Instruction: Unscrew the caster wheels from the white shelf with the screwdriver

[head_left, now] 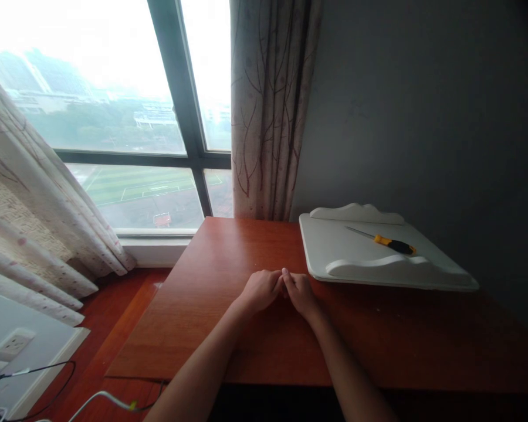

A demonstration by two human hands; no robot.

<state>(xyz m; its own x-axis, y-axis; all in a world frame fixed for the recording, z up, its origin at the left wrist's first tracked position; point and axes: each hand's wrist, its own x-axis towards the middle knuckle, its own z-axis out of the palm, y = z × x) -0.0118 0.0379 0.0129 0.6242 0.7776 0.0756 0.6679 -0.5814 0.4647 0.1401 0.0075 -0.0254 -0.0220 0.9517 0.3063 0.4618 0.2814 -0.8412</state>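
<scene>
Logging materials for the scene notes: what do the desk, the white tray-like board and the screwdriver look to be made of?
Desk: likely wood or wood veneer, glossy; reddish grain, window sheen.
White board: painted wood or plastic, can't tell; smooth, even white, scalloped rails.
Screwdriver: probably metal shaft, thin and grey; yellow-and-black handle, likely plastic or rubber.

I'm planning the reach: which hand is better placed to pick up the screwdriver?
Probably the right hand. It is nearer the screwdriver, which lies on the white panel to its right, handle towards that side. The left hand is farther off and would likely reach across the right.
</scene>
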